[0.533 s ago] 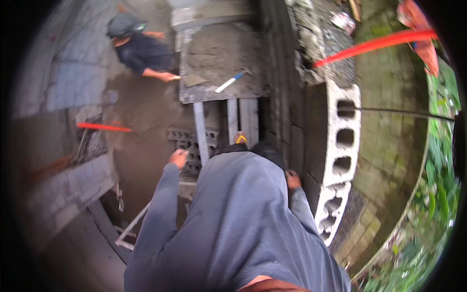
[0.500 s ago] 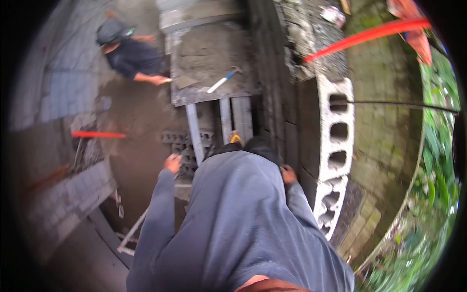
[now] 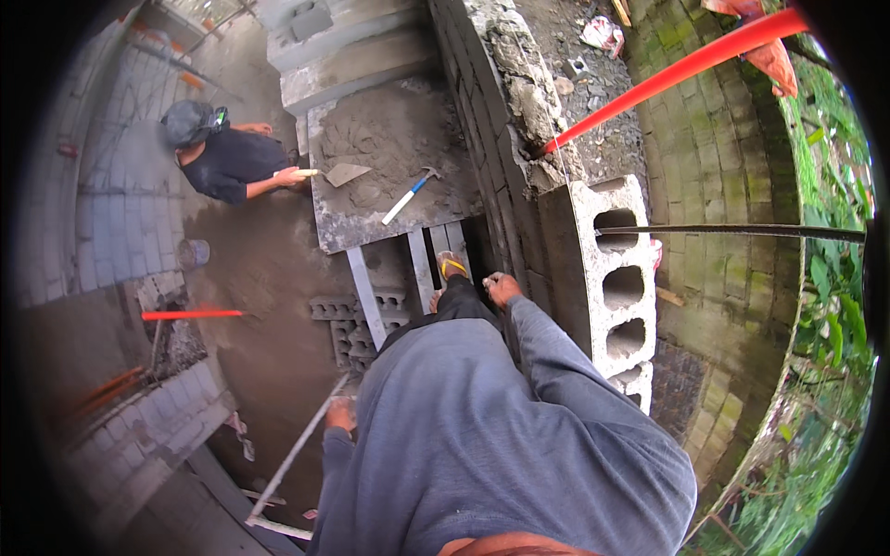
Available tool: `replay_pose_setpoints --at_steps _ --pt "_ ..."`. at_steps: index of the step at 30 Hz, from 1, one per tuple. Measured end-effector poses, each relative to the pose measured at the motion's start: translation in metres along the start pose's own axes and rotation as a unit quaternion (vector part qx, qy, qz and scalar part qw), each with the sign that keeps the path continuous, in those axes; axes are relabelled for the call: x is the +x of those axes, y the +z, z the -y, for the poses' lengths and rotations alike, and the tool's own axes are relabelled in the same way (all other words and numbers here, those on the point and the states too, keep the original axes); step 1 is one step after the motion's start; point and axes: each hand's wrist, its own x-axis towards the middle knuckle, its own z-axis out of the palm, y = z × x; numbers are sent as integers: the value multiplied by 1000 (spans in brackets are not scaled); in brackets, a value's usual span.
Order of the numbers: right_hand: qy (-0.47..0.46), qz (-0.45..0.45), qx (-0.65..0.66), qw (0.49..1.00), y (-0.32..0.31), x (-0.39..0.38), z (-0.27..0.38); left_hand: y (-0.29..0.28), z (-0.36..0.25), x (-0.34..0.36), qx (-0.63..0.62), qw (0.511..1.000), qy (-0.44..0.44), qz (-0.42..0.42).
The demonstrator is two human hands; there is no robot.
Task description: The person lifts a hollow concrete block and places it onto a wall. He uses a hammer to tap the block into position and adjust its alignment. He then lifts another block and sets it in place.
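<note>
My right hand [image 3: 503, 290] is beside the grey block wall at my front right, its fingers curled in and nothing seen in them. Low at my left side is my left hand [image 3: 339, 414], by a thin pale bar [image 3: 295, 449]; its fingers are mostly hidden, so I cannot tell whether it touches the bar. Ahead, a platform [image 3: 338, 236] bears wet grey mortar [image 3: 371, 139]. A hammer [image 3: 411, 196] with a blue and white handle lies on it. At the platform's left edge a co-worker [image 3: 236, 162] holds a trowel [image 3: 345, 174] over the mortar.
Hollow concrete blocks [image 3: 595, 315] top the wall at my right, crossed by a dark rod [image 3: 742, 230]. A red-orange pipe [image 3: 677, 79] slants up from the wall. More hollow blocks [image 3: 352, 343] lie below, left of my sandalled foot [image 3: 451, 266]. A bucket [image 3: 193, 253] stands farther left.
My right hand has swung forward from beside my hip, and my left hand has moved back. The view has shifted. The co-worker's trowel now shows clearly at the mortar.
</note>
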Motion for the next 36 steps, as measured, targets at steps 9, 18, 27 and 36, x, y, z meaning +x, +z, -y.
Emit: replay_pose_setpoints --at_steps 9,18,27,36 --pt "-5 24 -95 995 -35 7 146 14 -8 18 -79 995 57 -1" --pt "30 36 -90 995 -49 44 133 55 -58 33 -208 978 -1 5" --pt "22 41 -84 995 -56 10 160 53 7 42 -232 972 10 45" --pt "-1 51 -229 972 -52 -28 146 56 63 39 -254 967 -25 -1"
